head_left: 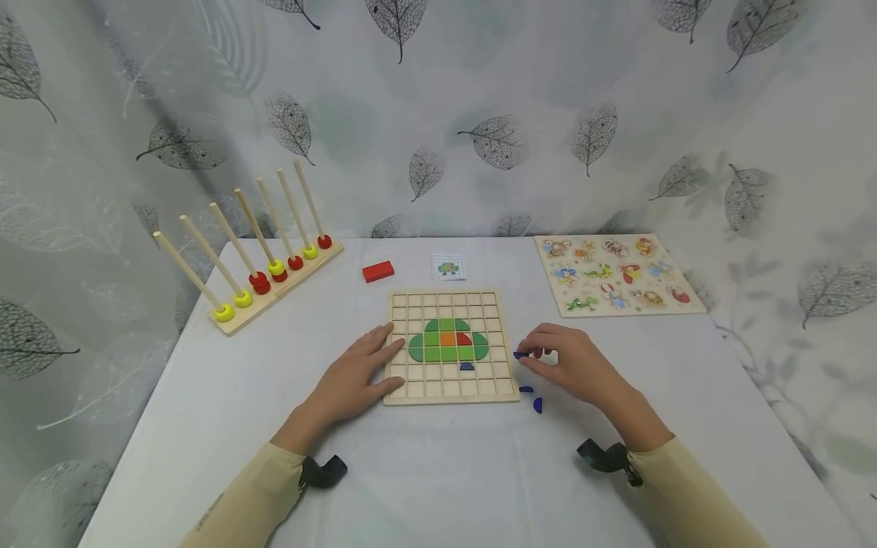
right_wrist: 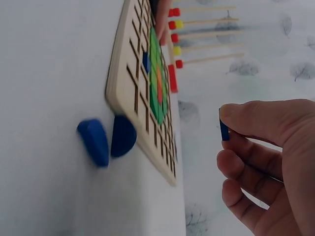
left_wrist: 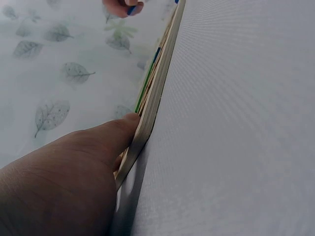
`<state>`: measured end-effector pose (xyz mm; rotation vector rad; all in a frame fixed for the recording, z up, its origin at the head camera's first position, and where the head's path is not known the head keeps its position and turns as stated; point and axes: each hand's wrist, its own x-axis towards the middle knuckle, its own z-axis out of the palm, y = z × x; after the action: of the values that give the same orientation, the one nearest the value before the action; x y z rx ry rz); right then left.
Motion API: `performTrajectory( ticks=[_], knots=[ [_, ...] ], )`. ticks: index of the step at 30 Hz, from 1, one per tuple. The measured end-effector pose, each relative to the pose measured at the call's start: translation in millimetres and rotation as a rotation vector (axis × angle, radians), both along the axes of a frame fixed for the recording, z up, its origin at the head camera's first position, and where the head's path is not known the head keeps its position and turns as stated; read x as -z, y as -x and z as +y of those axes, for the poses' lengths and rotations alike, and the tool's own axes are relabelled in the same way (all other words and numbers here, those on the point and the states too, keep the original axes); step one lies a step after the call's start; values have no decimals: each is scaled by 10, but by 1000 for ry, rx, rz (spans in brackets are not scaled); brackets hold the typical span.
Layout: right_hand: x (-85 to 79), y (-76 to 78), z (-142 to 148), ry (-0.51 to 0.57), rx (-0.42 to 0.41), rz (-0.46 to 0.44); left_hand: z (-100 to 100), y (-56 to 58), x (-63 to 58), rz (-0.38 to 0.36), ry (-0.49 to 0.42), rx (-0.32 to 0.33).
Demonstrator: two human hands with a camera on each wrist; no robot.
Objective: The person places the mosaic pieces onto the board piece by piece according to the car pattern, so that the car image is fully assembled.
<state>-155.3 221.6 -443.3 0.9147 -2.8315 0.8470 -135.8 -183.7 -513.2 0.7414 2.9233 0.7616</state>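
A wooden grid board (head_left: 418, 396) lies mid-table, with a cloud-like pattern of green tiles (head_left: 432, 354), an orange square (head_left: 448, 339) and a red quarter-round tile (head_left: 464, 339). Just below the pattern sits a blue half-round tile (head_left: 467, 366). My left hand (head_left: 352, 377) rests along the board's left edge, fingers spread, thumb at its near corner in the left wrist view. Beside the right edge, my right hand (head_left: 578, 365) pinches another blue half-round tile (right_wrist: 224, 129) between thumb and index finger. Two more blue tiles (right_wrist: 93, 142) lie near the board's closest right corner.
Behind the board are a red block (head_left: 377, 272) and a small pattern card (head_left: 448, 275). A peg stand (head_left: 263, 304) with red and yellow beads stands at the back left. An insect picture board (head_left: 596, 285) lies at the back right, before a leaf-print curtain (head_left: 479, 198).
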Motion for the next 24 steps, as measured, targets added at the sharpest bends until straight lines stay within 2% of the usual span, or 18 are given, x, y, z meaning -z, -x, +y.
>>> performTrajectory(
  ticks=[7,15,24],
  knots=[
    [-25,48,-225,44,-72,3,-5,4,23,4,-3,4],
    [-10,67,-442,9,-94,-47,-21,8,55,-4,5,-4],
    [38,58,-589,-6,-115,-61,-10,33,71,8,13,4]
  ],
)
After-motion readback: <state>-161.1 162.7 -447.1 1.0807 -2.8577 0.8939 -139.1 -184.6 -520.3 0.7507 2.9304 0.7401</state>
